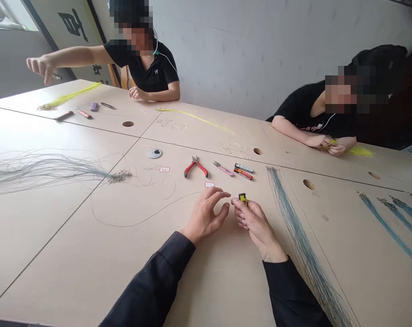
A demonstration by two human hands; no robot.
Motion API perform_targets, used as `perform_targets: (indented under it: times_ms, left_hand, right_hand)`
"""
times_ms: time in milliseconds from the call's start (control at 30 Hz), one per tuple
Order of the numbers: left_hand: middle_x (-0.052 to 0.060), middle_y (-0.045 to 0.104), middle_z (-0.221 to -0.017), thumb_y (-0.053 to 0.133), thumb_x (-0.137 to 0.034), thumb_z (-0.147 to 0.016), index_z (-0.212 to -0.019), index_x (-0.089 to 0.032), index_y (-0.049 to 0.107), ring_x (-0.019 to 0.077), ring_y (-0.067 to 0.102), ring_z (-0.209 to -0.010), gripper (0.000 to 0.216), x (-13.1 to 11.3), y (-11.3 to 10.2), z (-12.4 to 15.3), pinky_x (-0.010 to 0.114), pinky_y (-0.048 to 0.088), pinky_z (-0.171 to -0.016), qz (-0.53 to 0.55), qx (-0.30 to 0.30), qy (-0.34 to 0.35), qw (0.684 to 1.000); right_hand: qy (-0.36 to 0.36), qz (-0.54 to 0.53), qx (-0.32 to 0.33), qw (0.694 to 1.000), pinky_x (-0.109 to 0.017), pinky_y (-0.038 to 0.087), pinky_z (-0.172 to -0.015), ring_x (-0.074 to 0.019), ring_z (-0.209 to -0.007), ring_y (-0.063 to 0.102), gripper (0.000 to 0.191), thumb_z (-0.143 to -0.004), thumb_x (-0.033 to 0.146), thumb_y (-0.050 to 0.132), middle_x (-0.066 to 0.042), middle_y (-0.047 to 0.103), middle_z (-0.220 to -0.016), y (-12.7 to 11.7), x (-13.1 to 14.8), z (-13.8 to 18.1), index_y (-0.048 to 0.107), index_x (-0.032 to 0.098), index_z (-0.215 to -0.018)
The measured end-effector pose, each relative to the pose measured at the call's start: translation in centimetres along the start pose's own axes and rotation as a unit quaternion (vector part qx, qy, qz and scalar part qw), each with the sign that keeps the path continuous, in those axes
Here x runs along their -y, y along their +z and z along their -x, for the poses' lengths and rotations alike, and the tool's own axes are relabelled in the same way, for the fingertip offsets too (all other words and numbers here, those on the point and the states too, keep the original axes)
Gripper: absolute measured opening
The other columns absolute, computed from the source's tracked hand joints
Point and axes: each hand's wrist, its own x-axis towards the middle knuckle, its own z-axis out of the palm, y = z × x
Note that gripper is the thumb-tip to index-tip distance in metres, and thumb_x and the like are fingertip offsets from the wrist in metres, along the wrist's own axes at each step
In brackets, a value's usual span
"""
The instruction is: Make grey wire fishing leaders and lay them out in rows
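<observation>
While a blue-grey thread bundle (297, 227) is lying right of the yellow lighter (242, 198), the left hand (208, 213) is hovering just left of it, fingertips narrowly parted; the right hand (253, 221) is gripping it, black top protruding, long axis mostly hidden.

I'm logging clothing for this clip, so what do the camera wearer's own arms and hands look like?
The left sleeve and right sleeve are black, long and plain, slightly creased. The left hand and right hand are bare, without gloves.
</observation>
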Motion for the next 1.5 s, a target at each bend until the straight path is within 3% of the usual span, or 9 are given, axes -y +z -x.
perform_targets:
  times_ms: [267, 433, 733, 1500]
  left_hand:
    - [0.004, 0.063, -0.085, 0.054, -0.020, -0.090, -0.086, -0.018, 0.062, 0.0160, 0.058, -0.083, 0.009, 0.04, -0.07, -0.19, 0.029, 0.047, -0.077, 0.021, 0.040, -0.032, 0.998]
    - [0.003, 0.063, -0.090, 0.056, -0.022, -0.089, -0.092, -0.019, 0.062, 0.0153, 0.059, -0.087, 0.007, -0.08, -0.16, -0.04, 0.028, 0.046, -0.079, 0.034, 0.052, -0.052, 0.997]
    - [0.000, 0.063, -0.075, 0.058, -0.024, -0.088, -0.081, -0.019, 0.062, 0.0123, 0.057, -0.073, 0.010, -0.06, -0.09, -0.09, 0.026, 0.044, -0.069, 0.042, 0.049, -0.096, 0.993]
    - [0.001, 0.067, -0.079, 0.057, -0.033, -0.089, -0.084, -0.018, 0.065, 0.0123, 0.057, -0.069, 0.017, -0.65, -0.50, -0.40, 0.026, 0.045, -0.065, 0.040, 0.084, -0.128, 0.987]
  right_hand:
    - [0.009, 0.007, 0.038, 0.999, -0.018, 0.012, -0.041, -0.0039, -0.047, 0.015, 0.043, -0.079, 0.055, 0.068, 0.010, 0.023, -0.057, -0.58, -0.49, 0.09, 0.045, 0.019, -0.077]
    - [0.006, 0.009, 0.034, 0.999, -0.019, 0.011, -0.041, -0.0040, -0.048, 0.015, 0.043, -0.078, 0.055, 0.068, 0.009, 0.023, -0.058, -0.45, -0.46, 0.15, 0.045, 0.019, -0.076]
    - [-0.011, 0.027, 0.036, 0.999, -0.020, 0.012, -0.042, -0.0050, -0.049, 0.014, 0.044, -0.078, 0.056, 0.069, 0.009, 0.020, -0.058, -0.48, -0.60, 0.16, 0.044, 0.019, -0.077]
    - [-0.040, 0.052, 0.009, 0.998, -0.022, 0.013, -0.044, -0.0063, -0.051, 0.016, 0.049, -0.080, 0.056, 0.067, 0.007, 0.022, -0.058, -0.62, -0.83, 0.14, 0.035, 0.021, -0.068]
